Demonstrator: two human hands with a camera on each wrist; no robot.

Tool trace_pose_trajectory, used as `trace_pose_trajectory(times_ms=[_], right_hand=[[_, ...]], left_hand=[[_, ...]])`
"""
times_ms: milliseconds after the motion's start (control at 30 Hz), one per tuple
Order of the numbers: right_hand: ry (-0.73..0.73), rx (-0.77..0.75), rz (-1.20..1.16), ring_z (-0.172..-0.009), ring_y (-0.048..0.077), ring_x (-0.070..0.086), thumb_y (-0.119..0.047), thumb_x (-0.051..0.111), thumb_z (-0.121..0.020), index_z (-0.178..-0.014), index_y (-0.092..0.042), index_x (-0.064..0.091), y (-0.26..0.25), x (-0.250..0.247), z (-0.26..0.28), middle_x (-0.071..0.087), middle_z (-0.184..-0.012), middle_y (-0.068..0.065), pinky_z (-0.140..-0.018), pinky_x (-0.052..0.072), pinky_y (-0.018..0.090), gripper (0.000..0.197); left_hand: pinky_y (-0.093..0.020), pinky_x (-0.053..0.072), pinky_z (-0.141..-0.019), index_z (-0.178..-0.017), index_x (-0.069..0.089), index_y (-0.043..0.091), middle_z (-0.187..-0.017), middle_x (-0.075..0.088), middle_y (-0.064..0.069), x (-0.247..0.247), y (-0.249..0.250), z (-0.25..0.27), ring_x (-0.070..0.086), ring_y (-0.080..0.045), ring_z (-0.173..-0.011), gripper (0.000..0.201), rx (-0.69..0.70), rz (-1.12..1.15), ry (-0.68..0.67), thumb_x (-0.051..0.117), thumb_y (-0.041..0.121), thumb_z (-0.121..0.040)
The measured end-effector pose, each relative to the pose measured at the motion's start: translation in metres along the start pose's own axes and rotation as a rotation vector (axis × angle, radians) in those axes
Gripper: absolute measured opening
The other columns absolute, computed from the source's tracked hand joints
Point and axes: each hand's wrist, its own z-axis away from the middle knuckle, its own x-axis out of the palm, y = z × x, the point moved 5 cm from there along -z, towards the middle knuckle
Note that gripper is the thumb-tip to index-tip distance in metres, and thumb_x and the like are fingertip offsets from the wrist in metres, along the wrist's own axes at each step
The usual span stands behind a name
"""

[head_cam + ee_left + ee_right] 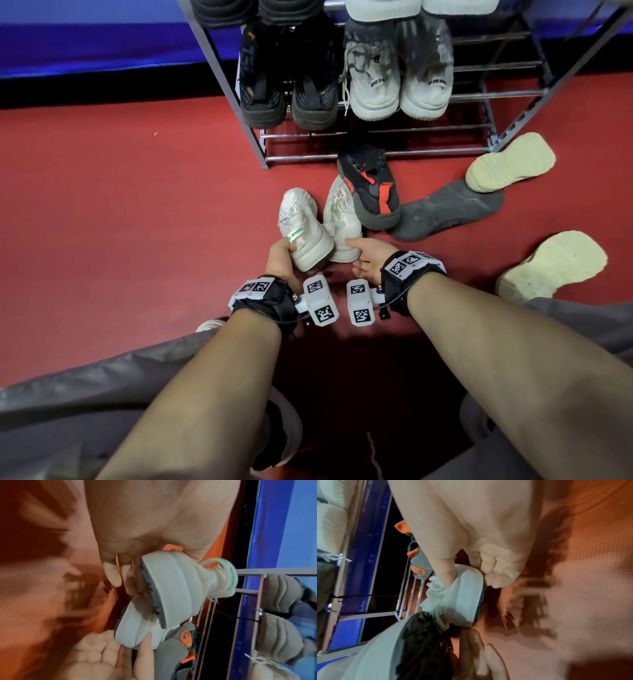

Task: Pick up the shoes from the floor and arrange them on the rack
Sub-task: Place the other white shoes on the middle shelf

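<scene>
Two white sneakers lie side by side on the red floor in front of the rack [263, 150]. My left hand [287, 251] grips the heel of the left white sneaker [301, 226], thumb by its green-lettered pull tab, fingers [111, 573] under the grey sole; the heel is tilted up off the floor. My right hand [356, 255] holds the heel of the right white sneaker [342, 219], its thumb [443, 573] on the upper and curled fingers [496, 574] against the sole edge.
A black sneaker with red trim [371, 188] lies just behind the white pair. A grey sneaker [445, 212] lies on its side to the right, and another cream sole [555, 263] is nearer. The rack holds black and white pairs; its lowest bars [428, 150] are bare.
</scene>
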Motion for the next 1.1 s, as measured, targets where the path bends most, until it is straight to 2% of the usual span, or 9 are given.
trace_pose_trajectory(times_ms=[67, 133, 233, 300, 433, 600, 700, 833, 1100], right_hand=[[-0.043, -0.005, -0.013, -0.07, 0.014, 0.055, -0.028, 0.064, -0.09, -0.105, -0.014, 0.057, -0.005, 0.0, 0.012, 0.058, -0.09, 0.004, -0.056, 0.045, 0.025, 0.021], [-0.069, -0.005, -0.01, -0.069, 0.017, 0.058, -0.026, 0.058, -0.091, -0.109, -0.01, 0.057, -0.008, -0.001, 0.024, 0.061, -0.088, 0.007, -0.058, 0.046, 0.028, 0.024], [-0.107, -0.014, -0.049, -0.063, 0.018, 0.056, -0.027, 0.052, -0.091, -0.113, -0.009, 0.056, -0.01, -0.002, 0.044, 0.061, -0.082, 0.007, -0.057, 0.046, 0.029, 0.029], [-0.124, -0.023, -0.068, -0.057, 0.016, 0.053, -0.03, 0.051, -0.092, -0.104, -0.01, 0.057, -0.013, -0.006, 0.059, 0.059, -0.073, 0.005, -0.055, 0.043, 0.028, 0.025], [-0.152, -0.067, -0.027, -0.044, 0.013, 0.048, -0.033, 0.049, -0.089, -0.088, -0.013, 0.057, -0.019, -0.021, 0.09, 0.054, -0.051, -0.001, -0.047, 0.037, 0.022, 0.02], [-0.14, -0.149, -0.045, -0.048, 0.015, 0.044, -0.026, 0.047, -0.088, -0.086, -0.014, 0.056, -0.026, -0.045, 0.127, 0.051, -0.058, 0.0, -0.052, 0.033, 0.024, 0.015], [-0.129, -0.218, -0.109, -0.049, 0.016, 0.042, -0.024, 0.045, -0.089, -0.089, -0.014, 0.055, -0.032, -0.063, 0.145, 0.05, -0.062, 0.001, -0.052, 0.031, 0.025, 0.014], [-0.12, -0.287, -0.207, -0.042, 0.015, 0.037, -0.021, 0.043, -0.085, -0.08, -0.016, 0.053, -0.042, -0.085, 0.161, 0.047, -0.049, -0.002, -0.05, 0.025, 0.024, 0.012], [-0.164, -0.388, -0.342, -0.042, 0.014, 0.033, -0.02, 0.037, -0.082, -0.078, -0.019, 0.053, -0.062, -0.118, 0.182, 0.046, -0.061, -0.002, -0.051, 0.02, 0.024, 0.017]], left_hand=[[-0.033, 0.051, -0.068, -0.1, 0.058, 0.011, -0.08, 0.062, -0.011, 0.004, 0.005, 0.008, 0.059, -0.027, -0.066, 0.029, 0.018, 0.012, 0.002, 0.048, 0.025, -0.076], [-0.031, 0.05, -0.063, -0.1, 0.057, 0.011, -0.08, 0.06, -0.01, 0.01, 0.014, 0.016, 0.059, -0.025, -0.064, 0.025, 0.062, 0.013, -0.01, 0.046, 0.025, -0.083], [-0.03, 0.046, -0.065, -0.09, 0.059, 0.009, -0.072, 0.059, -0.008, 0.016, 0.023, 0.031, 0.057, -0.02, -0.051, 0.024, 0.095, 0.016, -0.021, 0.047, 0.03, -0.088], [-0.029, 0.042, -0.063, -0.081, 0.059, 0.009, -0.061, 0.059, -0.007, 0.015, 0.024, 0.04, 0.052, -0.018, -0.042, 0.026, 0.114, 0.021, -0.009, 0.048, 0.032, -0.089], [-0.026, 0.038, -0.053, -0.077, 0.055, 0.014, -0.047, 0.053, -0.003, 0.015, 0.022, 0.06, 0.042, -0.016, -0.032, 0.024, 0.14, -0.003, 0.029, 0.046, 0.033, -0.088], [-0.017, 0.037, -0.045, -0.075, 0.053, 0.017, -0.049, 0.049, 0.002, 0.024, 0.02, 0.086, 0.036, -0.012, -0.033, 0.018, 0.181, -0.063, 0.02, 0.05, 0.032, -0.085], [-0.02, 0.04, -0.046, -0.08, 0.054, 0.018, -0.057, 0.048, 0.002, 0.033, 0.02, 0.099, 0.036, -0.012, -0.039, 0.012, 0.216, -0.105, 0.009, 0.053, 0.03, -0.079], [-0.021, 0.043, -0.046, -0.086, 0.054, 0.018, -0.062, 0.046, 0.001, 0.049, 0.022, 0.114, 0.034, -0.012, -0.041, 0.011, 0.268, -0.16, -0.06, 0.051, 0.025, -0.078], [-0.024, 0.042, -0.055, -0.076, 0.056, 0.021, -0.062, 0.047, 0.002, 0.091, 0.027, 0.139, 0.03, -0.012, -0.044, 0.014, 0.327, -0.18, -0.194, 0.051, 0.031, -0.084]])
